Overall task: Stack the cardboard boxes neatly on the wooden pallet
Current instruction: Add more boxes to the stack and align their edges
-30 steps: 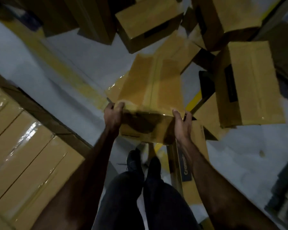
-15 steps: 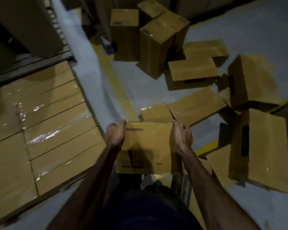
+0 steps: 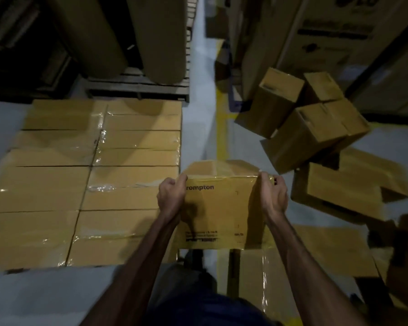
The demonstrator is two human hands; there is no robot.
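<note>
I hold a taped cardboard box [image 3: 219,208] with printed lettering in front of my body, above the floor. My left hand [image 3: 171,197] grips its left edge and my right hand [image 3: 272,196] grips its right edge, fingers curled over the top. To the left lies a flat layer of stacked boxes [image 3: 85,182] covering the pallet, whose wood is hidden beneath them. The held box hangs just right of that layer's right edge.
Loose boxes [image 3: 302,135] lie tumbled on the floor to the right, and more flat ones [image 3: 316,250] sit by my right arm. A yellow floor line [image 3: 220,140] runs ahead. Large cardboard rolls [image 3: 160,38] on a dark pallet and tall cartons [image 3: 327,31] stand behind.
I lifted the box from the pile and turned left with it. The stacked layer has come closer and the loose pile has shifted to the right.
</note>
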